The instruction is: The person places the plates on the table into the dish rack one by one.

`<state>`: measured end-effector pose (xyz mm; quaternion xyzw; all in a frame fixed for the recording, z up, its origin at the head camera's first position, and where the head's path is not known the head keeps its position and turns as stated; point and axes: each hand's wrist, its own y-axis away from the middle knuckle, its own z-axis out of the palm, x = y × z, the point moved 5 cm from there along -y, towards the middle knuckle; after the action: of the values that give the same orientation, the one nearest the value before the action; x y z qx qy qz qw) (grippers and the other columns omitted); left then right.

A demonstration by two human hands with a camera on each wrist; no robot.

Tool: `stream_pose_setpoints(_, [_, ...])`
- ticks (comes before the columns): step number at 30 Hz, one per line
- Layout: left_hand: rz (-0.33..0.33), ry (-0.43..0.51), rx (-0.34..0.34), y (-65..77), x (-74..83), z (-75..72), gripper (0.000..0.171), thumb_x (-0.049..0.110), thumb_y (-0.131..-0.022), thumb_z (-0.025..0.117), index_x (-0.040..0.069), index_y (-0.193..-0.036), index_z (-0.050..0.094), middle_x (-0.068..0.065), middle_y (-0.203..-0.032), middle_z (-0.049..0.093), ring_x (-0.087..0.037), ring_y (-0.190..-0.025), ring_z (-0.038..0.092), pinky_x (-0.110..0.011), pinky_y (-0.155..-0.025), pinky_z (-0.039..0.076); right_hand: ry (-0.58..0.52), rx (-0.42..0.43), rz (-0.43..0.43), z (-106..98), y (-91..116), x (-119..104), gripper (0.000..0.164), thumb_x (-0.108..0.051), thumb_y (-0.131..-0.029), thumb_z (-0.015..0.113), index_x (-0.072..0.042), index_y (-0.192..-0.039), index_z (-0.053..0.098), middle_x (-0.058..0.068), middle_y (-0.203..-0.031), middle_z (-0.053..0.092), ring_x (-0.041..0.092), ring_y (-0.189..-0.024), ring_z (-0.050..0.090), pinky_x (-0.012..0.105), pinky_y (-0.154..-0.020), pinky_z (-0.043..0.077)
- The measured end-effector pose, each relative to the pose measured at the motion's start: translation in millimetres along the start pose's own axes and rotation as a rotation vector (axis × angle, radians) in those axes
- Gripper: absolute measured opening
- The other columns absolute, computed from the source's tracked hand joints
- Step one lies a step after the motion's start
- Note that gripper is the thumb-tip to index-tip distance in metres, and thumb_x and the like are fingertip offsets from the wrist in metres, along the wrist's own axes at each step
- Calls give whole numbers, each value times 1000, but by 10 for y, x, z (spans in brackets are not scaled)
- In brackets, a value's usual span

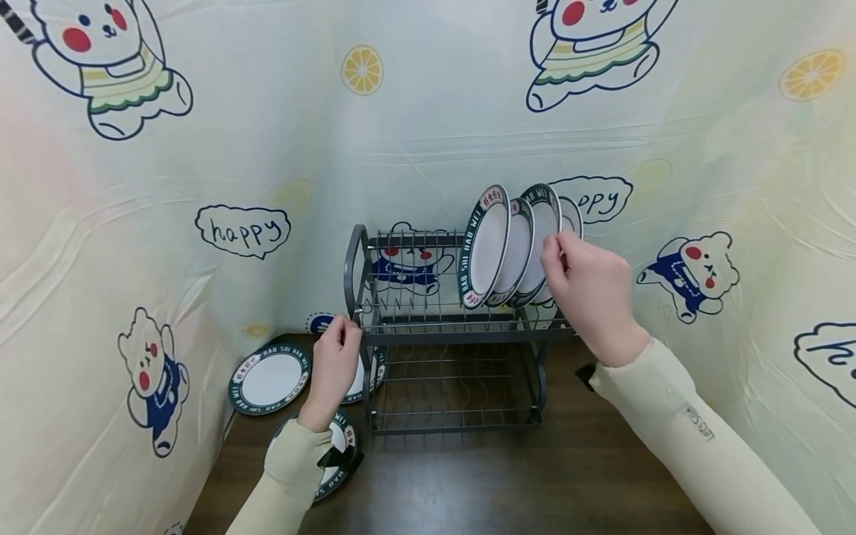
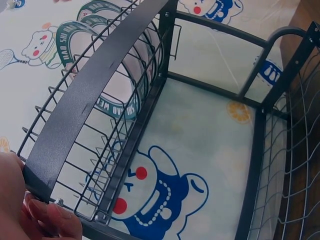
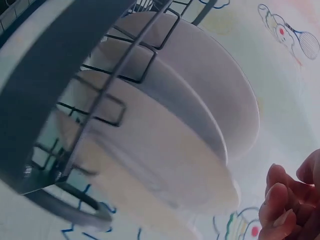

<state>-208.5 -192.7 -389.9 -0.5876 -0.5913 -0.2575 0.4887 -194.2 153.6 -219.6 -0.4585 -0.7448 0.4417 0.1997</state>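
My left hand [image 1: 332,364] grips the left front corner of a dark metal dish rack [image 1: 435,338]. In the left wrist view, its fingers [image 2: 52,217] curl round the frame beside the wide end bar. Several white plates with green lettered rims, among them the leftmost plate [image 1: 484,249], stand on edge in the right part of the upper tier. My right hand [image 1: 591,293] is beside the rightmost plate. In the right wrist view, its fingers [image 3: 277,202] are loosely bent, hold nothing and stand apart from the white plate backs [image 3: 165,145].
One plate [image 1: 267,379] lies flat at the table's left, another plate [image 1: 337,438] lies partly under my left forearm, and a third plate [image 1: 377,371] shows behind the rack's left post. The rack stands on a brown table [image 1: 468,483]. A patterned cloth [image 1: 281,148] hangs behind and at the sides.
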Motion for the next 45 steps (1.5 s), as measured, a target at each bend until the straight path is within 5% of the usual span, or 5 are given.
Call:
stream_pose_setpoints(10, [6, 7, -1, 12, -15, -3, 24, 17, -106, 42, 9, -85, 48, -7, -71, 43, -25, -59, 41, -28, -51, 32, 0, 10, 88, -202, 339, 269, 26, -9, -102, 56, -2, -77, 60, 8, -56, 52, 17, -43, 43, 25, -43, 29])
stream_pose_setpoints(20, [2, 7, 7, 11, -21, -5, 23, 17, -106, 42, 9, -85, 49, -7, -71, 43, -26, -59, 42, -28, -51, 32, 34, -15, 130, -169, 552, 446, 26, -10, -101, 56, -2, -76, 60, 9, -56, 55, 17, -41, 42, 27, -41, 29])
stream_pose_setpoints(45, [1, 1, 3, 7, -6, 3, 22, 16, -106, 43, 9, -87, 50, -8, -73, 45, -26, -60, 43, -28, -52, 33, 30, -322, 346, 235, 910, 689, 23, -13, -100, 61, -3, -80, 65, 5, -57, 56, 18, -45, 45, 31, -42, 36])
